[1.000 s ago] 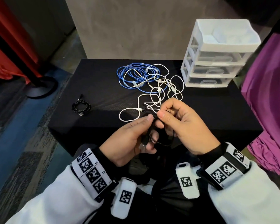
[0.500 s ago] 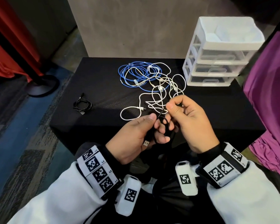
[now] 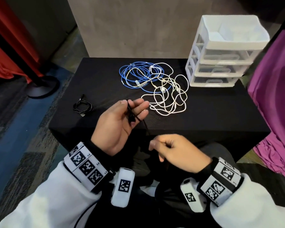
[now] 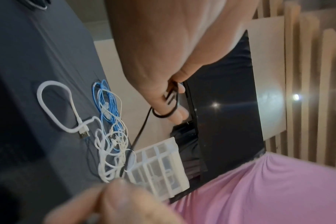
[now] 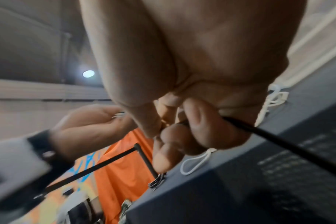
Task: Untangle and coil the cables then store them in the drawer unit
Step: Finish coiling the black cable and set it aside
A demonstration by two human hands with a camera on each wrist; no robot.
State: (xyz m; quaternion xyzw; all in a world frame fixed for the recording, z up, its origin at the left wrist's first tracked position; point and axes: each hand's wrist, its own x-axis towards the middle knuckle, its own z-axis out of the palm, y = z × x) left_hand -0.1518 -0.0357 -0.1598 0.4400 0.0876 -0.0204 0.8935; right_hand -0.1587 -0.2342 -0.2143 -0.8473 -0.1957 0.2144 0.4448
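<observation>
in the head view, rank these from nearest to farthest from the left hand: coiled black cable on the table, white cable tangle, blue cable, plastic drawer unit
1. White cable tangle, just right of the left hand; the small coiled black cable, to its left, is too close to call.
2. Blue cable, behind the hand.
3. White plastic drawer unit, far right corner.

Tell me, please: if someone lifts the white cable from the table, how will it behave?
The white cable will probably sag, since it lies in loose loops. It will likely drag the blue cable along, because their loops cross. It looks thin, so probably light; its plug may swing.
</observation>
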